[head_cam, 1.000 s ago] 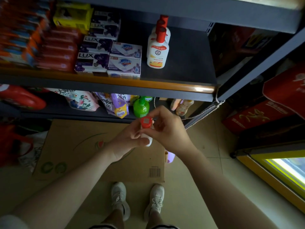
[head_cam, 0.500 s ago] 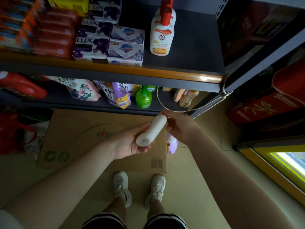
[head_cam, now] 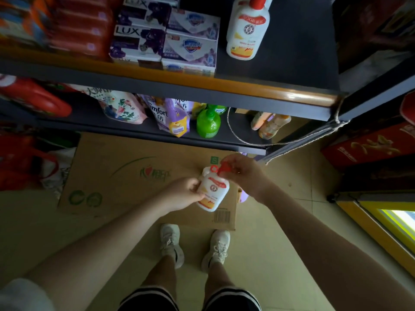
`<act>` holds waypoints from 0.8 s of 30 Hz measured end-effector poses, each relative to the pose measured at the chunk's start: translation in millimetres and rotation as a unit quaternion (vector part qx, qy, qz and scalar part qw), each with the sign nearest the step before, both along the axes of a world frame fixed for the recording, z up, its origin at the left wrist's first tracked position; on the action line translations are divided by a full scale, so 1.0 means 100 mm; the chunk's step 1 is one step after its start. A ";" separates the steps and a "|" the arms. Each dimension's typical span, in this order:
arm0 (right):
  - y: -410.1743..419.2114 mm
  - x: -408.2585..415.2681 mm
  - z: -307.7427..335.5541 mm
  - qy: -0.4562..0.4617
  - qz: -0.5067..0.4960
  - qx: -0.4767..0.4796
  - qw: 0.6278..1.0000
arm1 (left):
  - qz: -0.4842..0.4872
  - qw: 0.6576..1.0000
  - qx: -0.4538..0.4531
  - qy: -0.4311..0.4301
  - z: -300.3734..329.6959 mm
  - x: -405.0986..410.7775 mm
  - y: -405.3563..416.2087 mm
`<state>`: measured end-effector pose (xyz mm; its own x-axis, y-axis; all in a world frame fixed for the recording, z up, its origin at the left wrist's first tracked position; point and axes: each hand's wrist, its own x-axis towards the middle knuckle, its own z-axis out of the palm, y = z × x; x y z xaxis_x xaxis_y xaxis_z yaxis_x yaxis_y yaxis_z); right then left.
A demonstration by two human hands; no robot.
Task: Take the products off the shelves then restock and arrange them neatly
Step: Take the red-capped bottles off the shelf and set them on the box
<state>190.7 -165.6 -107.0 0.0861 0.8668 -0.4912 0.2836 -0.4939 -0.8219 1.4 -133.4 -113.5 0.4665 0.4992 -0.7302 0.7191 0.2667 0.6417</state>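
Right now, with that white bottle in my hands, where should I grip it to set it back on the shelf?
Grip the white bottle around its flat middle body, coming from its left side as the left hand does now. The body is broad and flat-sided, while the red cap under the right hand is narrow and looks flipped open, so probably a poor hold.

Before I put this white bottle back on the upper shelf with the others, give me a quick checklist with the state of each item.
1. Left hand grips the white bottle: ok.
2. Red cap closed: not ok, it looks flipped open, right hand on it.
3. Free space on upper shelf beside the shelved bottle: ok.
4. Label faces up: ok.
5. Bottle leaking: cannot tell.
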 end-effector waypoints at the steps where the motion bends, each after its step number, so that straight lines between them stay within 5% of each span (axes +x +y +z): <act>1: -0.01 -0.04 -0.09 -0.047 0.050 0.006 0.998 | 0.011 1.000 0.013 0.014 -0.10 -0.03 -0.01; 7: -0.07 -0.17 -0.62 -0.226 0.197 0.021 0.954 | 0.148 0.989 -0.022 0.015 -0.34 -0.14 0.03; 16: -0.23 -0.23 -1.20 -0.385 0.284 0.034 0.877 | -0.027 0.987 0.156 0.038 -0.31 -0.28 0.09; 21: -0.19 -0.18 -0.96 -0.388 0.294 0.033 0.873 | -0.069 0.902 0.423 0.056 -0.10 -0.24 0.16; 24: -0.06 -0.11 -0.47 -0.354 0.200 0.116 0.906 | -0.059 0.835 0.547 0.007 0.15 -0.15 0.34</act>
